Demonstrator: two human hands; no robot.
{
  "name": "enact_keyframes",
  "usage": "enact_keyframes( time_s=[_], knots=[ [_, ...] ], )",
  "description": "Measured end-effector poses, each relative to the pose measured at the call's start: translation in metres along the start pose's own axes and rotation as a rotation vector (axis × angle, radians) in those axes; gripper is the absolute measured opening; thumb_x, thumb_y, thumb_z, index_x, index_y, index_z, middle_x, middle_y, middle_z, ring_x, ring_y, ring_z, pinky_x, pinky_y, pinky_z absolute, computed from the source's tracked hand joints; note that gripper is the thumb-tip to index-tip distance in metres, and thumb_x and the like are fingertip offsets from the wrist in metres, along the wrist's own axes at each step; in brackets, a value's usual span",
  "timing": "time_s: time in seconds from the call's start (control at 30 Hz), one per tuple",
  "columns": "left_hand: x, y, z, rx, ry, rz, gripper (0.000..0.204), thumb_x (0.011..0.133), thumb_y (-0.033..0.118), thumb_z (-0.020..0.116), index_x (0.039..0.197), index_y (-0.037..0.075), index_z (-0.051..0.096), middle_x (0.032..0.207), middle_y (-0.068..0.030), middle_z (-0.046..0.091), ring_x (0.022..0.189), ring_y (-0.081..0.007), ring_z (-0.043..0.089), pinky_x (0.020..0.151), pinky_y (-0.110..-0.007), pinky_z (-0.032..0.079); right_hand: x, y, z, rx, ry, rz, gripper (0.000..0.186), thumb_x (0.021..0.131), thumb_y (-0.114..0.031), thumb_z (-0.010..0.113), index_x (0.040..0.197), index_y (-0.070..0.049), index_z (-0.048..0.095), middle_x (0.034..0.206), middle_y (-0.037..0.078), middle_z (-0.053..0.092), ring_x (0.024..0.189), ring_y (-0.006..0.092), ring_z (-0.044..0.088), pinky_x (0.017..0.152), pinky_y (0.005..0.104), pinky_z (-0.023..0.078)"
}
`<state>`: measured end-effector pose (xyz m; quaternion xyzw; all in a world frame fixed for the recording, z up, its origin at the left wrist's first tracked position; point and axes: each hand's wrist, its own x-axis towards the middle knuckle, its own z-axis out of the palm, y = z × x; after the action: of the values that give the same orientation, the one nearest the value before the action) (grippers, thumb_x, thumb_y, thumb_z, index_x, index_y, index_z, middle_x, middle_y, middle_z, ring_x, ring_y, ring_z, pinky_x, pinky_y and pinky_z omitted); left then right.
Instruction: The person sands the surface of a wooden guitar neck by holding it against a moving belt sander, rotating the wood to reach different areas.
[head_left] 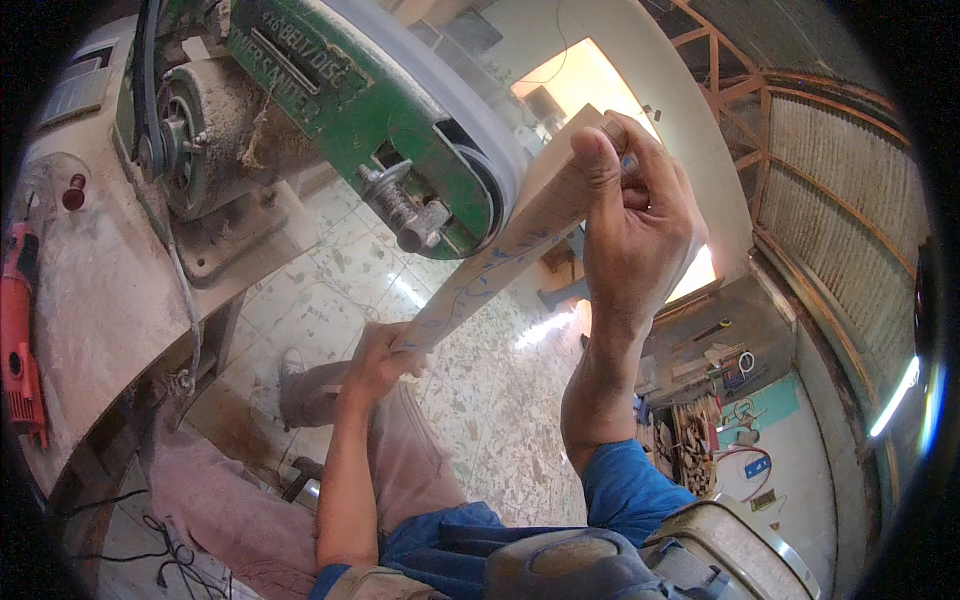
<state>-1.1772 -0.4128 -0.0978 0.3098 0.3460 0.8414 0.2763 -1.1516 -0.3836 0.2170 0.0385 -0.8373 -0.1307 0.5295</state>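
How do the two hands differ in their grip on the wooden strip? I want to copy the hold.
The left hand is low, near the lap, closed around the bottom end of the wooden strip. The right hand is raised, at the strip's top end, thumb pressed flat on its face, next to the green belt sander. Both hands are bare and hold the same strip.

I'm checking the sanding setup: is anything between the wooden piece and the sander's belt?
Nothing visible. The wooden piece, held by the left hand and right hand, already lies against the belt, just past the sander's metal knob.
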Motion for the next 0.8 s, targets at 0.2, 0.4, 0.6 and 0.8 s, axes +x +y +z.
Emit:
enact_keyframes(
  time_s=[0.2, 0.4, 0.6, 0.8],
  knots=[
    [0.001, 0.005, -0.003, 0.036, -0.033, -0.008, 0.037, 0.065, 0.017, 0.065, 0.093, -0.007, 0.073, 0.072, -0.0124, 0.070, 0.062, -0.0177, 0.066, 0.059, -0.033, 0.055, -0.001, -0.002, -0.003, -0.053, 0.032, -0.027, 0.039, 0.082, -0.042, 0.081, 0.105, -0.010, 0.077, 0.071, 0.004, 0.064, 0.057, 0.0117, 0.057, 0.052, 0.0271, 0.045],
    [0.001, 0.003, -0.003, 0.009, -0.029, -0.015, 0.035, 0.063, 0.016, 0.062, 0.088, -0.007, 0.072, 0.071, -0.0116, 0.068, 0.060, -0.0175, 0.064, 0.058, -0.032, 0.053, -0.004, -0.003, -0.006, -0.059, 0.037, -0.044, 0.035, 0.082, -0.037, 0.083, 0.104, -0.011, 0.078, 0.070, 0.004, 0.064, 0.057, 0.0108, 0.058, 0.050, 0.0265, 0.044],
    [0.000, 0.005, -0.005, -0.018, -0.040, -0.038, 0.032, 0.062, 0.016, 0.062, 0.084, -0.007, 0.070, 0.070, -0.0114, 0.067, 0.059, -0.0178, 0.063, 0.057, -0.032, 0.052, -0.007, -0.004, -0.008, -0.067, 0.010, -0.038, 0.034, 0.082, -0.033, 0.083, 0.106, -0.010, 0.078, 0.070, 0.005, 0.063, 0.057, 0.0120, 0.057, 0.051, 0.0279, 0.044],
    [-0.001, 0.010, -0.007, -0.014, -0.044, -0.071, 0.032, 0.060, 0.016, 0.063, 0.081, -0.006, 0.070, 0.070, -0.0117, 0.067, 0.059, -0.0191, 0.064, 0.057, -0.033, 0.053, -0.011, -0.006, -0.012, -0.082, 0.002, -0.048, 0.031, 0.084, -0.029, 0.082, 0.107, -0.010, 0.077, 0.070, 0.006, 0.062, 0.056, 0.0133, 0.056, 0.051, 0.0293, 0.043]
  ],
)
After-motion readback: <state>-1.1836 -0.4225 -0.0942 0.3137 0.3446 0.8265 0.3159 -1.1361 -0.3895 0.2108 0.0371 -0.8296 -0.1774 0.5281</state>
